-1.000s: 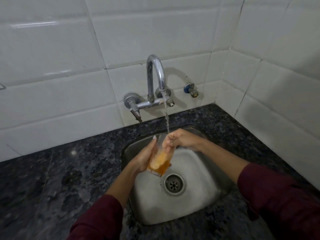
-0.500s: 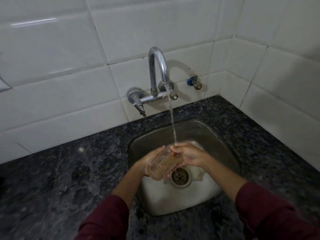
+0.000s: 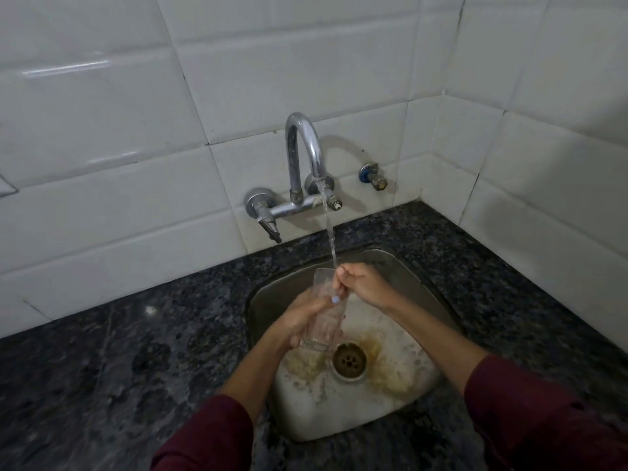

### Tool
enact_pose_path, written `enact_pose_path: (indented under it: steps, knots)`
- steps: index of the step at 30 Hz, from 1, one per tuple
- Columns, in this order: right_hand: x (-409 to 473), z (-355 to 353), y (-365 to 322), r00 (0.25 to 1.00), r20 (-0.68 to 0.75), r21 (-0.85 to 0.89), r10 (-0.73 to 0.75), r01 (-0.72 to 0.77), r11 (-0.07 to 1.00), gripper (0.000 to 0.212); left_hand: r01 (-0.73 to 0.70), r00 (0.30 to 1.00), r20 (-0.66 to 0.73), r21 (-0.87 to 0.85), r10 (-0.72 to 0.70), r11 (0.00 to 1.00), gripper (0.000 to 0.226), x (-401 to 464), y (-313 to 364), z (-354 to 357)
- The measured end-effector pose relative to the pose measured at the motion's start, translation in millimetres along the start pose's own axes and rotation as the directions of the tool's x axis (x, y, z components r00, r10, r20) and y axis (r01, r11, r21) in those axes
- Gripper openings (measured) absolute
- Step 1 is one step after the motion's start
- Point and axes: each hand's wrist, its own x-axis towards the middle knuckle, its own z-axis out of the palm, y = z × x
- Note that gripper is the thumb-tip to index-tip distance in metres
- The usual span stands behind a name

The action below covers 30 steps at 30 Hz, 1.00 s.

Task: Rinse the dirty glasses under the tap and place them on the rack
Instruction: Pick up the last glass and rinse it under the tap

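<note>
A clear glass [image 3: 323,314] stands nearly upright over the steel sink [image 3: 380,416], under the water stream falling from the chrome tap [image 3: 306,154]. My left hand [image 3: 299,321] grips the glass around its lower half. My right hand [image 3: 363,283] is at the rim, with fingers reaching down inside the glass. The glass looks clear inside. Brownish liquid is spread on the sink floor around the drain [image 3: 349,360].
Dark speckled stone counter [image 3: 119,368] surrounds the sink on the left, front and right. White tiled walls stand behind and to the right. A small valve [image 3: 373,176] sticks out of the wall right of the tap. No rack is in view.
The glass held orange liquid, was tipped toward the drain, and now stands upright and clear under the stream. Brown liquid now lies around the drain. My right fingers have gone inside the glass.
</note>
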Motion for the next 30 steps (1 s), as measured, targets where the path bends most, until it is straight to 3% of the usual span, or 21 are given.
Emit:
enact_pose_path:
  steps: [3,5,7,8,10,12,14,15,17,21,23,25,27,30]
  knots:
    - [-1,0,-10,0.999,-0.041,-0.149,-0.01,0.004,0.989,0.036,-0.14,0.953,-0.201,0.373,0.227,0.917,0.043,1,0,11]
    - [0,5,-14,0.997,-0.082,-0.297,-0.007,-0.018,0.955,0.031,-0.097,0.894,-0.266,0.671,0.36,0.735,0.058,4,-2,15]
    - [2,9,-20,0.992,-0.127,-0.402,-0.029,-0.024,0.916,0.03,-0.066,0.858,-0.27,0.785,0.437,0.615,0.078,7,-4,18]
    - [3,9,-24,0.989,-0.144,-0.389,-0.027,-0.032,0.921,0.032,-0.084,0.858,-0.262,0.778,0.442,0.623,0.082,8,-3,18]
    - [5,1,-30,0.987,-0.158,-0.284,-0.003,-0.043,0.958,0.036,-0.165,0.9,-0.214,0.639,0.379,0.751,0.083,8,6,17]
    - [5,-9,-32,0.993,-0.108,-0.135,-0.04,0.025,0.991,0.035,-0.217,0.97,-0.041,0.292,0.238,0.932,0.077,6,17,6]
    - [4,-15,-34,0.993,-0.059,0.062,-0.1,0.104,0.993,0.031,-0.076,0.977,0.196,-0.052,0.085,0.996,0.07,2,24,-5]
    - [3,-16,-34,0.993,-0.048,0.132,-0.109,0.114,0.985,0.031,-0.009,0.966,0.256,-0.115,0.038,0.993,0.068,-1,26,-6]
    - [7,-16,-35,0.993,-0.039,0.143,-0.113,0.117,0.983,0.033,-0.013,0.977,0.211,-0.084,0.03,0.996,0.07,-3,26,-2]
    - [15,-14,-39,0.993,-0.071,-0.042,-0.097,0.095,0.995,0.035,-0.143,0.987,-0.063,0.031,0.145,0.989,0.075,4,20,7]
    - [17,-12,-43,0.99,-0.109,-0.14,-0.086,0.071,0.988,0.033,-0.221,0.945,-0.193,0.219,0.265,0.95,0.069,6,18,10]
    - [20,-5,-47,0.985,-0.152,-0.249,-0.084,0.044,0.967,0.025,-0.226,0.867,-0.286,0.504,0.408,0.834,0.065,6,17,15]
    - [23,1,-49,0.981,-0.186,-0.32,-0.058,-0.005,0.947,0.017,-0.204,0.802,-0.309,0.663,0.511,0.721,0.072,7,16,19]
    - [23,-1,-53,0.978,-0.207,-0.287,-0.026,-0.035,0.957,0.023,-0.204,0.85,-0.275,0.614,0.449,0.762,0.092,7,18,16]
